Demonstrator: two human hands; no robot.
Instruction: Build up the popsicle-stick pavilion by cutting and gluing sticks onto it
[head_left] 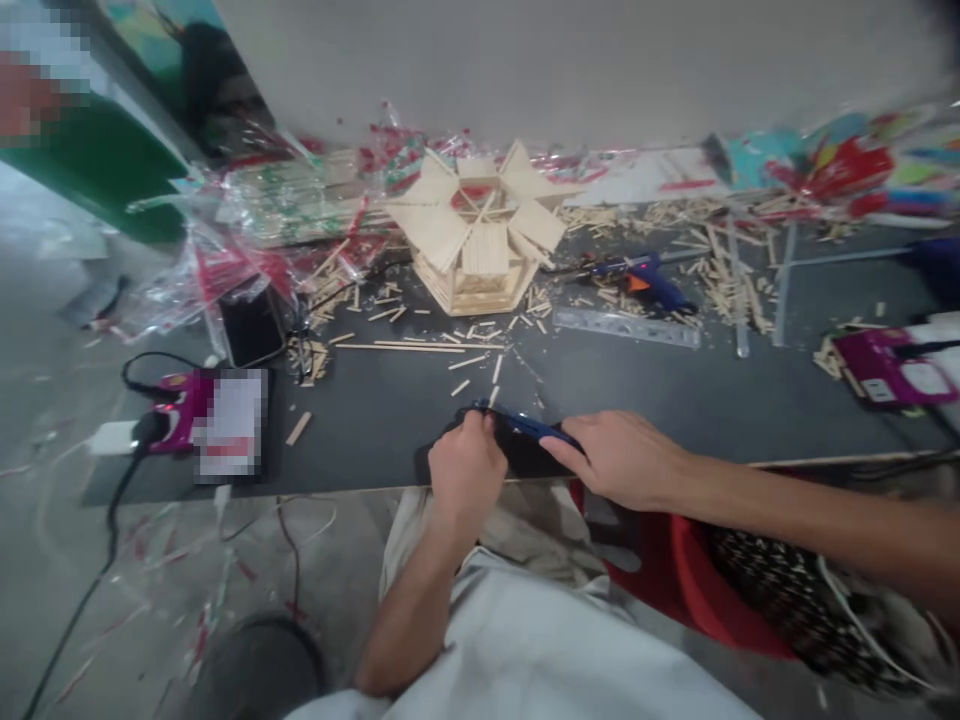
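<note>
My left hand [466, 462] is closed in a pinch near the table's front edge. A short pale wooden stick [493, 395] shows just beyond its fingertips, by the tip of a blue-handled tool [536, 428]. My right hand [630, 458] is wrapped round that tool, which looks like pliers or a cutter, its tip pointing left at my left fingers. What lies inside the left pinch is mostly hidden. Under both hands is a black object [525, 455] on the table. Farther back stands a hexagonal wooden stick model [487, 250] with flared panels.
Several loose sticks [420, 347] lie before the model. A blue glue gun [656, 285] and a clear ruler [626, 328] are to its right. Purple power strips sit left [180, 410] and right [874, 365]. A phone [251, 325] lies left, near plastic wrappers [225, 265].
</note>
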